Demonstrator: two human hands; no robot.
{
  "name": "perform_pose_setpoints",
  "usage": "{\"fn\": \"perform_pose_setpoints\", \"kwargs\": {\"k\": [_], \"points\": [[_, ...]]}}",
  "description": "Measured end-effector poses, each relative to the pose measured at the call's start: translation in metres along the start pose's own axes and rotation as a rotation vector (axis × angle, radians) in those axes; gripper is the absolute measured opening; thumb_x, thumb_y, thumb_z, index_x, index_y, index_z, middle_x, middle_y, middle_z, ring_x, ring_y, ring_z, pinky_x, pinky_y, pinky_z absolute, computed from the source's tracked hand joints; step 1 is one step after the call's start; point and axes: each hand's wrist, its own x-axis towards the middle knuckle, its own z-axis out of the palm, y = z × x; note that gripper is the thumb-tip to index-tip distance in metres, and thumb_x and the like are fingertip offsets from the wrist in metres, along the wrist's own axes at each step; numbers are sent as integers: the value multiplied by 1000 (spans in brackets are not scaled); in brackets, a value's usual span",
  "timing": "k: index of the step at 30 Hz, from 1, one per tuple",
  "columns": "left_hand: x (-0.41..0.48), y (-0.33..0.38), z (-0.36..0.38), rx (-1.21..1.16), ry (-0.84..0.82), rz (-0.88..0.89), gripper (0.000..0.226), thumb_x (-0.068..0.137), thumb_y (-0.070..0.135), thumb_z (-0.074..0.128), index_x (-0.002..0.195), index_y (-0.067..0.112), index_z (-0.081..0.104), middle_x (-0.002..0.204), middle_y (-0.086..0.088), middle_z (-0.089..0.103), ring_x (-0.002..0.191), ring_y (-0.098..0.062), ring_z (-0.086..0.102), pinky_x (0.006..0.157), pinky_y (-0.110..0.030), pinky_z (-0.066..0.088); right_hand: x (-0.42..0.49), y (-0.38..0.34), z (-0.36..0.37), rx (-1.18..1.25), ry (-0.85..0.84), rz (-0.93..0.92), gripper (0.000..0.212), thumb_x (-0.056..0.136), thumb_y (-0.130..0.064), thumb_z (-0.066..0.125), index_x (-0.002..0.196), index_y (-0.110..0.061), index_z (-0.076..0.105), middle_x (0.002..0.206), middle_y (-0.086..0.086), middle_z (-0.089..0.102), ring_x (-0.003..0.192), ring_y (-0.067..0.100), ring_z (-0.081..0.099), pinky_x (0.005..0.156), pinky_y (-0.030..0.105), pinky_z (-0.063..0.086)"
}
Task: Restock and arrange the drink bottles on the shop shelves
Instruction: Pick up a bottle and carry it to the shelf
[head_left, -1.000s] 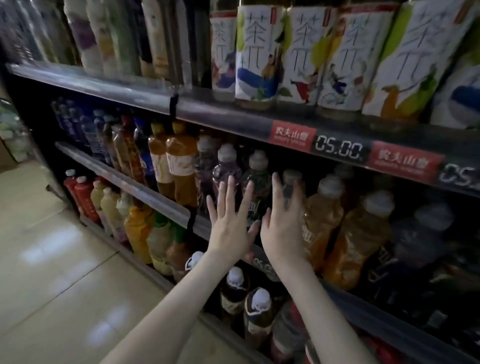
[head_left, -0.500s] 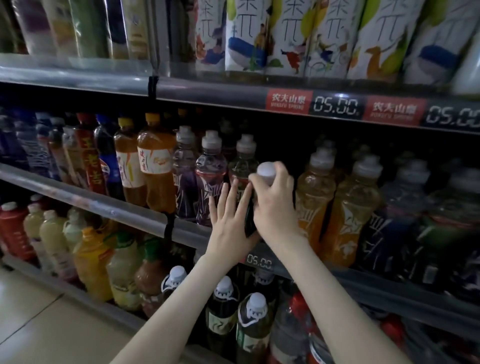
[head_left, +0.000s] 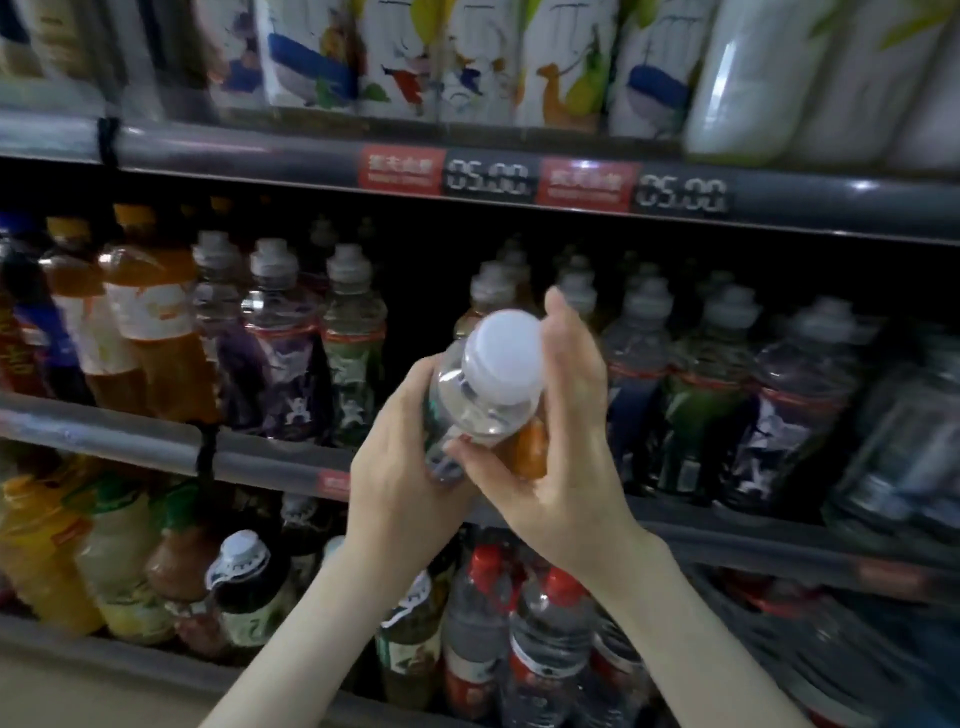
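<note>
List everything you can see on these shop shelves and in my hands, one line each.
held bottle: one, clear with white cap, tilted toward the camera, in front of the middle shelf.
illustrated bottles: several, white, top shelf.
price tags: two, red with 05.00 displays, top shelf rail.
white-capped bottles: many, dark labels, middle shelf.
orange drinks: at least two, orange, middle shelf left.
yellow juice bottles: several, yellow, bottom shelf left.
red-capped bottles: at least two, clear, bottom shelf centre.
left hand: grips the held bottle's body.
right hand: grips its upper part beside the cap.

Premises: retail shop; tiered shelves (head_left: 270, 457) stocked with drink bottles (head_left: 280, 343); price labels (head_left: 540, 179) on shelf edge.
</note>
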Motion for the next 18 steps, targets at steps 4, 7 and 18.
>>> {"fn": "perform_pose_setpoints", "kwargs": {"k": [4, 7, 18], "points": [[-5, 64, 56, -221, -140, 33, 67, 75, 36, 59, 135, 25, 33, 115, 25, 45, 101, 9, 45, 77, 9, 32, -24, 7, -79, 231, -42, 532, 85, 79, -10, 76, 145, -19, 24, 132, -7, 50, 124, 2, 49, 97, 17, 44], [-3, 102, 109, -345, -312, 74, 78, 73, 33, 72, 131, 55, 24, 110, 40, 38, 102, 17, 39, 73, 5, 37, -47, 20, -139, 72, 35, 619, 67, 78, -15, 76, 131, -27, 35, 114, -31, 54, 108, -10, 55, 84, 8, 45], [-5, 142, 249, 71, -123, 368, 58, 94, 48, 47, 137, 9, 48, 143, -18, 44, 133, -34, 36, 113, -49, 21, -103, 56, -265, -138, 370, 786, 57, 79, -23, 73, 126, -27, 42, 110, -15, 61, 99, -6, 59, 80, 9, 46]]}}
